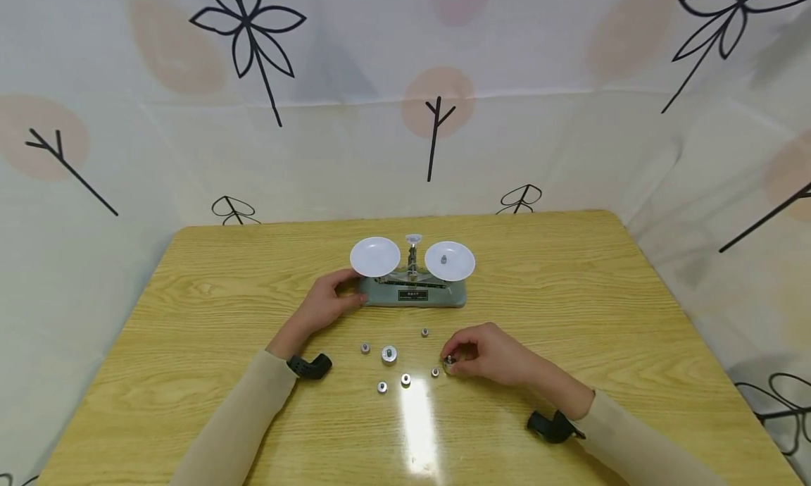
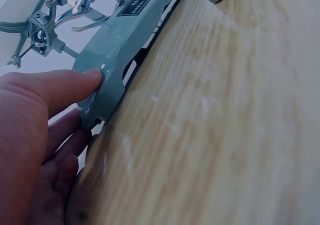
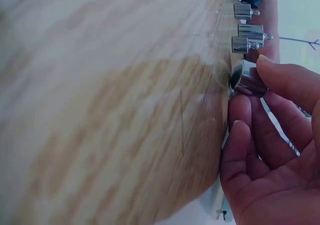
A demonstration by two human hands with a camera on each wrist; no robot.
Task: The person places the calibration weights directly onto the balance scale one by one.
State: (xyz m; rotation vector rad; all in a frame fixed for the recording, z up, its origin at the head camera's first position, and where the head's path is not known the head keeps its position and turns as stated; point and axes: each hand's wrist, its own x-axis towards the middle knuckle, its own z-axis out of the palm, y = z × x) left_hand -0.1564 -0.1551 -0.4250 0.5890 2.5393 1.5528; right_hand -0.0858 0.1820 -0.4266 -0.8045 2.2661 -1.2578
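A balance scale [image 1: 413, 296] with a grey-green base stands toward the far side of the table. My left hand [image 1: 324, 303] holds the left end of its base; in the left wrist view the thumb [image 2: 75, 85] lies on top, with the other fingers behind the end. A small weight [image 1: 443, 259] sits in the right white pan [image 1: 461, 266], while the left pan [image 1: 375, 256] has nothing in it. To the front right of the scale, my right hand [image 1: 491, 353] pinches a shiny metal weight [image 3: 251, 80], tilted close over the table, between thumb and fingers.
Several knobbed metal weights stand scattered in front of the scale, the largest being a wide one [image 1: 389, 356]. One small weight [image 1: 435, 372] is just left of the right hand. Patterned white cloth [image 1: 355, 155] hangs behind the wooden table [image 1: 209, 317].
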